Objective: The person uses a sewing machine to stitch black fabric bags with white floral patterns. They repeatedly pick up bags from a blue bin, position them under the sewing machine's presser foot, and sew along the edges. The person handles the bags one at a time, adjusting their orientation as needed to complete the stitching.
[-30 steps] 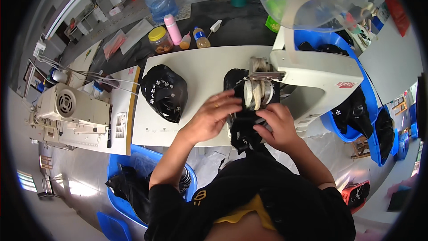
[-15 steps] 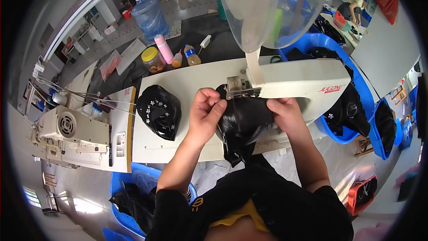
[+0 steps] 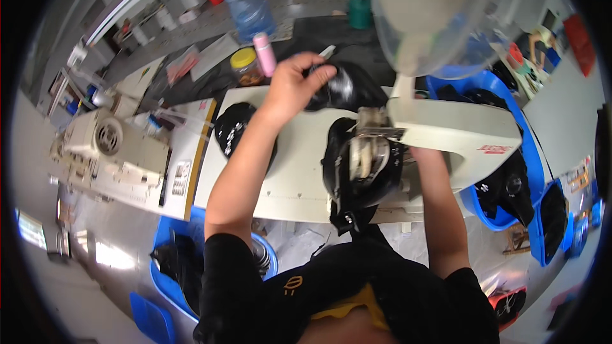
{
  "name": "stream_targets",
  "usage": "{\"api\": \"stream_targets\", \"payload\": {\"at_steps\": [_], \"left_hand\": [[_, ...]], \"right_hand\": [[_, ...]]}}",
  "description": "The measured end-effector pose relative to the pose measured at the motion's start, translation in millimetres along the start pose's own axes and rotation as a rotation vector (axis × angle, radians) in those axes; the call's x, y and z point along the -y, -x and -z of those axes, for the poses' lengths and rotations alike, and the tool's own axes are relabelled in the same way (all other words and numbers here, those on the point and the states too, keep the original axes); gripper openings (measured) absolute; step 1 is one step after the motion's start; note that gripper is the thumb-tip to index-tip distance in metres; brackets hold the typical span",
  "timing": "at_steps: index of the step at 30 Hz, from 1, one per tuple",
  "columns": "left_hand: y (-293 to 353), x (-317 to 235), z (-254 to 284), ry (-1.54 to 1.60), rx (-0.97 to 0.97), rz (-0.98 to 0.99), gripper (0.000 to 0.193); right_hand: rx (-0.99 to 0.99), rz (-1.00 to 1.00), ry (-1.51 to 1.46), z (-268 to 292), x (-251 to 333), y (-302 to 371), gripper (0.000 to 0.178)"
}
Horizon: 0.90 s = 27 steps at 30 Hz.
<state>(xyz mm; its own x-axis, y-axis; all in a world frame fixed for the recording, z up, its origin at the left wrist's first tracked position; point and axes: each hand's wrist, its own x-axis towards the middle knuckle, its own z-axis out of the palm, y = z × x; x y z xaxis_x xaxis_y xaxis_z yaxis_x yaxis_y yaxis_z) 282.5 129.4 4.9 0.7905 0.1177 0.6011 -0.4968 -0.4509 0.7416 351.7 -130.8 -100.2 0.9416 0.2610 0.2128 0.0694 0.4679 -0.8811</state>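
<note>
My left hand (image 3: 294, 84) reaches forward over the white table (image 3: 293, 178) and grips a black cap (image 3: 349, 86) at the table's far edge. Another black cap (image 3: 360, 169) sits under the head of the white sewing machine (image 3: 456, 134), right in front of me. My right forearm (image 3: 440, 207) runs up to that cap, but the machine's arm hides the hand itself. A third black cap (image 3: 231, 129) with white print lies on the table to the left, partly behind my left arm.
Behind the table stand a yellow-lidded jar (image 3: 244, 64), a pink bottle (image 3: 264, 53) and a big water jug (image 3: 250, 4). A second sewing machine (image 3: 108, 153) is at the left. Blue bins (image 3: 475, 200) with black caps are at the right, another bin (image 3: 167, 274) at the lower left.
My left hand has left the cap at the needle and stretched forward to the far edge, where it now holds a black cap. My right hand has slid under the machine arm.
</note>
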Motion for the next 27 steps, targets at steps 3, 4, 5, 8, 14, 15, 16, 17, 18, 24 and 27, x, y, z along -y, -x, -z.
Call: {"api": "stream_targets", "payload": {"at_steps": [3,4,5,8,14,15,16,17,18,24,27], "left_hand": [[19.0,-19.5,38.0,-0.527,-0.184,-0.38,0.019],[33.1,-11.8,48.9,-0.614,-0.19,-0.479,0.018],[54.1,-5.4,54.7,-0.628,-0.153,-0.436,0.018],[128.0,49.4,64.5,-0.768,0.036,-0.352,0.017],[296.7,165.3,50.5,-1.197,0.19,0.212,0.04],[300.3,171.0,46.7,-1.272,0.123,0.235,0.053],[300.5,178.3,46.8,-1.201,0.114,0.305,0.055],[293.6,174.9,43.1,-1.121,0.111,0.375,0.058],[293.1,189.1,44.8,-1.061,0.03,0.342,0.064],[254.9,202.3,45.6,-1.421,0.358,0.48,0.08],[220.8,139.9,37.4,-1.229,0.348,0.623,0.08]], "right_hand": [[-0.078,0.062,0.081,25.6,-9.7,22.8,0.031],[-0.032,-0.034,0.12,39.8,-10.6,31.6,0.032],[0.009,-0.125,0.161,48.8,-12.8,41.5,0.033],[-0.005,-0.255,0.203,44.7,-10.3,67.3,0.019],[-0.039,-0.18,0.248,36.1,3.8,96.1,0.013],[-0.027,-0.115,0.335,33.9,5.8,100.9,0.012],[-0.017,-0.052,0.422,32.0,6.4,105.6,0.012],[0.013,-0.002,0.492,32.7,4.0,112.0,0.012],[0.059,0.108,0.66,27.0,3.0,117.5,0.015],[0.549,0.523,1.331,-23.9,11.3,137.2,0.035],[0.627,0.439,1.339,-20.2,8.3,142.3,0.039]]}}
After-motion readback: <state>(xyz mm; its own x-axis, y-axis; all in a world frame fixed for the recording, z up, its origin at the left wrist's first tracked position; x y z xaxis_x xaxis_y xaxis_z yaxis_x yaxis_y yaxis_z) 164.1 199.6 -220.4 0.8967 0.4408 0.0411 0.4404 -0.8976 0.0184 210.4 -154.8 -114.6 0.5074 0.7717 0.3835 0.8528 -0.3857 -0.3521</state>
